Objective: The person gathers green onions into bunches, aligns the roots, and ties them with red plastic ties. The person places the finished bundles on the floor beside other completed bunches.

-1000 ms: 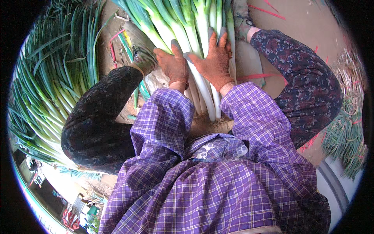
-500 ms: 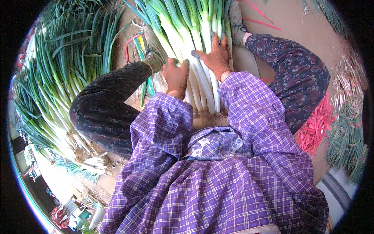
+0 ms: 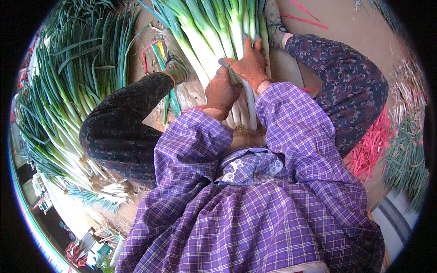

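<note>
Between my legs lies a bundle of long green onions (image 3: 205, 50), white stalks and roots toward me, green leaves pointing away. My right hand (image 3: 251, 65), in a rust-orange work glove with dark fingertips, lies across the white stalks with its fingers stretched out and thumb spread left. Just to its lower left is my left hand (image 3: 222, 93), in a matching glove. Its fingers are curled over the stalks, and what they hold, if anything, is hidden. The two hands nearly touch.
A large heap of green onions (image 3: 79, 86) lies left of my bent left leg. Red ribbon strips (image 3: 371, 145) are piled beyond my right knee, beside tied bundles of thin greens (image 3: 404, 159). Loose red strips (image 3: 304, 21) lie on the floor ahead.
My left hand has moved right over the white stalks, close to my right hand, and its fingers are curled. My right hand has shifted slightly left and up, staying on the bundle.
</note>
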Action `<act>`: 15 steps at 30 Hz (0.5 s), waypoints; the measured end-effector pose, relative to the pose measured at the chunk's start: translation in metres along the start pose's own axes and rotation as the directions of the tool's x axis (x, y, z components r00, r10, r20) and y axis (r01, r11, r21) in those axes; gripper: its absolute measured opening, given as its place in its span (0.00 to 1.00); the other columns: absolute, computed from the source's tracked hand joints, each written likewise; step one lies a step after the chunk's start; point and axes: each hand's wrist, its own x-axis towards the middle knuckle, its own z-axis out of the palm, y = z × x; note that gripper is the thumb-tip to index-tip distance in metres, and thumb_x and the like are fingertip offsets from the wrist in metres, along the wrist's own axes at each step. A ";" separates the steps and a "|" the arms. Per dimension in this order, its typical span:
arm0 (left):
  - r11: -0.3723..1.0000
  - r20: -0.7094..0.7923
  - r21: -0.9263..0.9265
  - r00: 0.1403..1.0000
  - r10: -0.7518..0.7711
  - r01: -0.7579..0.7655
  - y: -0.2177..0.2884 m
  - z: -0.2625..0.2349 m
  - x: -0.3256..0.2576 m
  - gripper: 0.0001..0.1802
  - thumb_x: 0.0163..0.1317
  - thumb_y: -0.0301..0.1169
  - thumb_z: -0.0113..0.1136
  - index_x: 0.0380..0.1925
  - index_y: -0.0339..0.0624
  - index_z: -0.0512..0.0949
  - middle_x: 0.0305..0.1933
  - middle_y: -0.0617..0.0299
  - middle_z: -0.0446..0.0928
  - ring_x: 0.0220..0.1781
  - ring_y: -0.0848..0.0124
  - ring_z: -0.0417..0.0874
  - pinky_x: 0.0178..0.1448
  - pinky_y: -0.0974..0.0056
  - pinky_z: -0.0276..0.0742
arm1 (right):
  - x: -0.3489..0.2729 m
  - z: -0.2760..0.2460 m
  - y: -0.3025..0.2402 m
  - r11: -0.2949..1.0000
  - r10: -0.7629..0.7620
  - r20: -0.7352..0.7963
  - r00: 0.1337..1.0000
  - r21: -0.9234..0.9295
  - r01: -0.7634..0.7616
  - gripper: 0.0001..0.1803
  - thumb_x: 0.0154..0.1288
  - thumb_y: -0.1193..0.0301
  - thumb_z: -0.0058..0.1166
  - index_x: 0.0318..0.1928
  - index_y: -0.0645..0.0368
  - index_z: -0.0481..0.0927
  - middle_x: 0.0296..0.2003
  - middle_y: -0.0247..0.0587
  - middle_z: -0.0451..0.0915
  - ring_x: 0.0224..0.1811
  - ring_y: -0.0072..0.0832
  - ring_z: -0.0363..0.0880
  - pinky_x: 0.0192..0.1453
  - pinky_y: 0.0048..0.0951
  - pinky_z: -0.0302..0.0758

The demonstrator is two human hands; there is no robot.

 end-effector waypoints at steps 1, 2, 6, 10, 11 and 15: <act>0.999 0.032 -0.037 0.999 0.020 -0.019 -0.004 -0.004 0.005 0.20 0.47 0.34 0.63 0.38 0.36 0.70 0.30 0.44 0.79 0.34 0.51 0.83 0.40 0.52 0.77 | 0.000 0.002 0.001 1.000 -0.017 -0.040 0.999 0.023 0.018 0.59 0.42 0.43 0.66 0.68 0.59 0.53 0.68 0.62 0.44 0.66 0.65 0.50 0.62 0.66 0.56; 0.938 0.064 -0.315 0.989 -0.133 0.146 -0.017 -0.004 0.014 0.17 0.47 0.33 0.62 0.36 0.37 0.73 0.30 0.46 0.80 0.32 0.54 0.83 0.39 0.54 0.77 | -0.002 0.006 0.000 0.999 0.014 -0.056 0.998 -0.048 -0.017 0.58 0.41 0.45 0.67 0.68 0.60 0.53 0.68 0.63 0.44 0.65 0.64 0.52 0.61 0.66 0.56; 0.672 0.004 -0.679 0.916 -0.401 0.297 -0.035 -0.029 0.035 0.15 0.51 0.31 0.56 0.39 0.39 0.78 0.31 0.47 0.80 0.29 0.58 0.81 0.38 0.61 0.76 | -0.007 -0.007 -0.015 0.998 0.059 0.004 0.998 -0.039 -0.059 0.58 0.44 0.47 0.67 0.69 0.62 0.50 0.68 0.68 0.44 0.67 0.65 0.50 0.66 0.57 0.55; 0.820 -0.077 -0.487 0.921 -0.383 0.301 -0.025 -0.033 0.057 0.24 0.52 0.36 0.57 0.48 0.35 0.74 0.39 0.40 0.80 0.44 0.48 0.81 0.49 0.56 0.75 | -0.006 -0.008 -0.018 0.995 0.057 0.035 0.998 -0.080 -0.054 0.58 0.45 0.47 0.67 0.69 0.63 0.50 0.67 0.69 0.45 0.66 0.65 0.52 0.65 0.56 0.58; 0.875 -0.128 -0.398 0.928 -0.350 0.275 -0.016 -0.029 0.056 0.27 0.51 0.38 0.57 0.50 0.33 0.72 0.45 0.36 0.77 0.53 0.44 0.76 0.57 0.54 0.71 | -0.005 -0.006 -0.013 0.994 0.053 0.025 0.998 -0.096 -0.051 0.58 0.45 0.47 0.66 0.69 0.64 0.49 0.67 0.69 0.45 0.67 0.64 0.51 0.66 0.55 0.59; 0.375 0.194 -0.852 0.885 -0.423 0.366 -0.024 -0.029 0.064 0.16 0.51 0.33 0.63 0.38 0.37 0.76 0.28 0.55 0.76 0.30 0.63 0.76 0.35 0.61 0.72 | -0.001 -0.005 -0.009 0.994 0.033 0.025 0.999 -0.107 -0.030 0.59 0.46 0.46 0.66 0.68 0.67 0.49 0.67 0.70 0.46 0.68 0.61 0.50 0.69 0.48 0.56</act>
